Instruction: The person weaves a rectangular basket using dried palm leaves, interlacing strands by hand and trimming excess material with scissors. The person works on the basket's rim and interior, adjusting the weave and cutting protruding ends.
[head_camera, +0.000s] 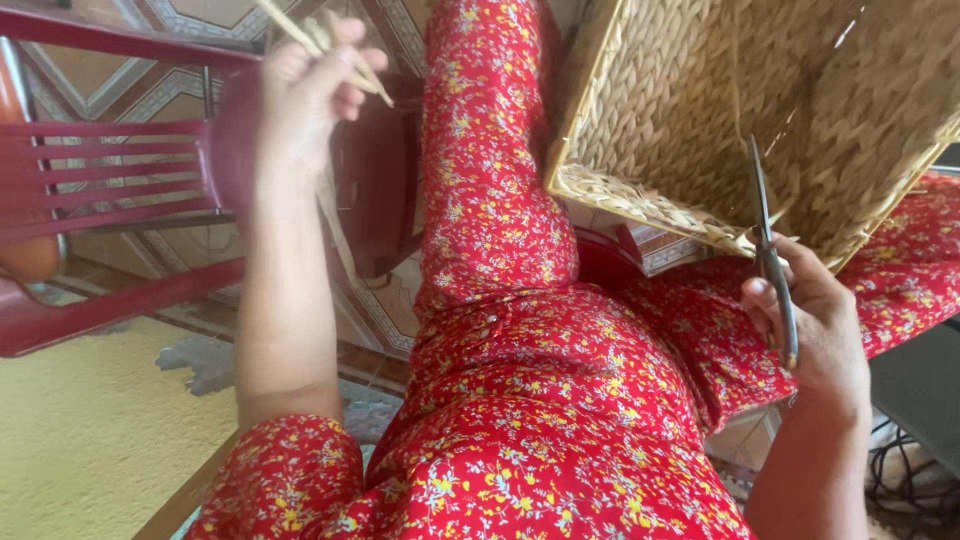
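The right hand (815, 320) is clenched around a pair of scissors (770, 250), blades pointing up along the rim of the woven basket (720, 90), which rests on the person's lap in red flowered cloth. The scissor tips lie against the basket's braided edge, near its lower corner. To trim well, I judge the blades should stay flat along the weave and close only on loose ends, not on the braid itself. The left hand (305, 90) is raised well apart from the basket, pinching a few pale straw strips (320, 40) above a red plastic chair (110, 180).
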